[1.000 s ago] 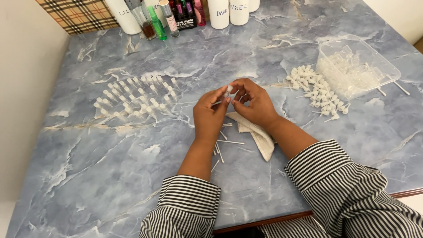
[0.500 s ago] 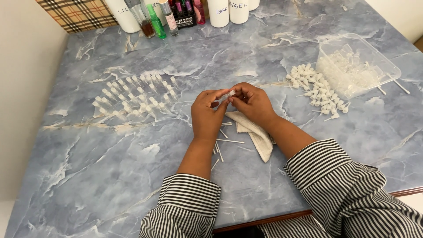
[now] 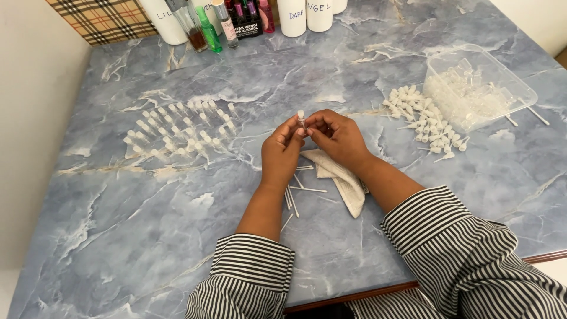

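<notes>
My left hand (image 3: 282,155) and my right hand (image 3: 336,137) meet over the middle of the blue marbled table (image 3: 177,248). Between their fingertips they hold one small clear vial (image 3: 301,117), upright, with a white top. Under my right wrist lies a folded white cloth (image 3: 342,180). Several thin white tubes (image 3: 295,195) lie loose on the table by my left wrist. To the left, several capped small vials (image 3: 177,133) lie in rows.
A clear plastic tray (image 3: 478,85) of empty vials sits at the right, with a heap of white spray caps (image 3: 422,121) beside it. Bottles, white and coloured (image 3: 236,18), line the far edge. A checked box (image 3: 103,18) stands at the back left.
The vial, held tilted between both hands a second ago, now stands upright at the fingertips. Both hands stay in nearly the same place.
</notes>
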